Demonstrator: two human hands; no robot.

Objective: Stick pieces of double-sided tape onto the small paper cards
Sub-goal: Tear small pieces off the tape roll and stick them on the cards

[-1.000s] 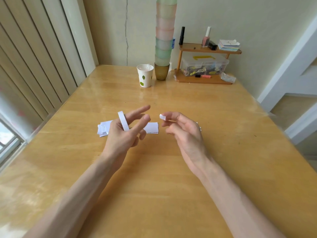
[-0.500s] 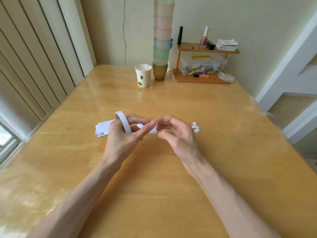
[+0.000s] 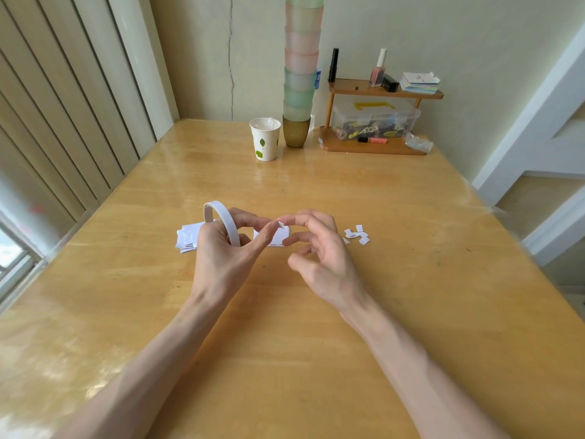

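Item: wooden table (image 3: 285, 343), head view, two bare forearms entering from 6 o'clock.

- Left hand (image 3: 224, 258): at centre. Fingers curled on a double-sided tape roll (image 3: 221, 221), a white ring standing on edge. Whether a finger passes through the ring cannot be told. The thumb is stretched toward 3 o'clock.
- Tape piece (image 3: 279, 225): small, white, raised above the table between the left thumb tip and the right forefinger tip, touching both.
- Right hand (image 3: 326, 264): just beside the left, at its 3 o'clock. Forefinger bent onto the piece, thumb held apart, other fingers loosely curled and gripping nothing.
- Paper cards (image 3: 186, 237): loose white stack flat on the table, at 9 o'clock of the left hand.
- Single card (image 3: 283, 237): flat below the fingertips.
- White scraps (image 3: 357, 236): several, at 3 o'clock of the right hand.
- Far edge, 12 o'clock: paper cup (image 3: 265, 139) with leaf print; tall stack of plastic cups (image 3: 300, 58) just beside it.
- At 1 o'clock: wooden shelf (image 3: 384, 94), clear plastic box (image 3: 375, 120) beneath, nail polish bottle (image 3: 378, 69) on top.
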